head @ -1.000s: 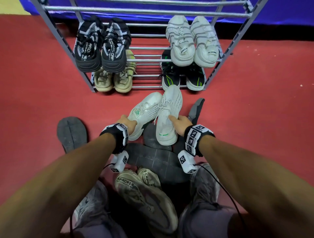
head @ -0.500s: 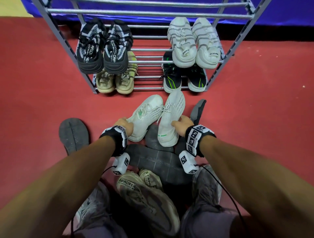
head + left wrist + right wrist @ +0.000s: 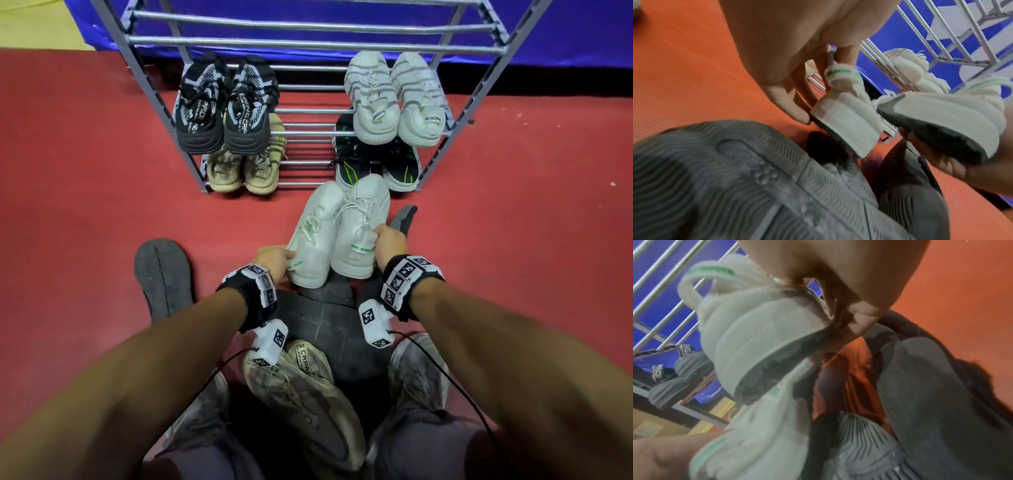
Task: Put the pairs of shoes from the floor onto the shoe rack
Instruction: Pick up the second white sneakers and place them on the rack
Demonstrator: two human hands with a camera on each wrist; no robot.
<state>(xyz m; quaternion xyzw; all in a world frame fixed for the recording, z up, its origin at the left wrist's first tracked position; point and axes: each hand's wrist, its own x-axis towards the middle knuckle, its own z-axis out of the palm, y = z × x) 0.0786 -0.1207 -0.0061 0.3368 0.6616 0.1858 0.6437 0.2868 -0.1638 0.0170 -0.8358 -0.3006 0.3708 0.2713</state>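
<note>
The left hand (image 3: 274,262) grips the heel of one white mesh sneaker with green trim (image 3: 313,236), fingers curled round its back edge and heel tab, as the left wrist view shows. The right hand (image 3: 390,241) pinches the heel of the matching white sneaker (image 3: 359,226) in the same way. Both shoes are lifted clear of the red floor (image 3: 85,205), toes pointing at the grey metal-tube shoe rack (image 3: 308,44), side by side and touching, just in front of its lowest shelf.

On the rack four pairs are already placed: black-and-white knit trainers (image 3: 222,109) upper left, chunky white trainers with grey stripes (image 3: 394,99) upper right, beige trainers (image 3: 243,168) lower left, black shoes with green lines (image 3: 376,164) lower right. The top rails are bare.

Left on the floor: beige-grey lettered sneakers (image 3: 301,394) lying by the person's feet, and several dark grey shoes turned sole up (image 3: 164,274) around the hands; how many pairs these make I cannot tell. By my reckoning the task is somewhat past halfway, with the white pair in transit.
</note>
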